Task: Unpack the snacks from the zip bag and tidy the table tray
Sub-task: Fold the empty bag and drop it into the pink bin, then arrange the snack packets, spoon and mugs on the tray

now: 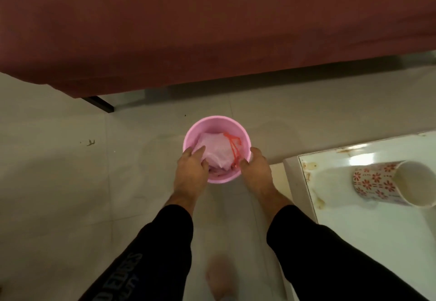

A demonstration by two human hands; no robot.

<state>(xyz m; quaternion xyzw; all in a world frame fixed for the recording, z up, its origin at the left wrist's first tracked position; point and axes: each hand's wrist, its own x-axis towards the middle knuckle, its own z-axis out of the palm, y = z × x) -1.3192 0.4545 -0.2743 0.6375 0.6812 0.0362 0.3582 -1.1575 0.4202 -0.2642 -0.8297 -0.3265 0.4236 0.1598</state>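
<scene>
pink bin (195, 125) on floor, plastic bag (215, 151) inside | left hand (192, 167) presses bag, fingers straight | right hand (256, 167) grasps rim | bag: light, soft, slippery; pinch gathered top

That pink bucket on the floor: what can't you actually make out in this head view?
- Pink bucket: its bottom is hidden by the pale plastic bag and both hands.
- Left hand: fingertips disappear behind the bag.
- Right hand: grip on the rim unclear.
- Floral cup: lying sideways, far rim cut by the frame edge.
- Foot: blurred.
</scene>
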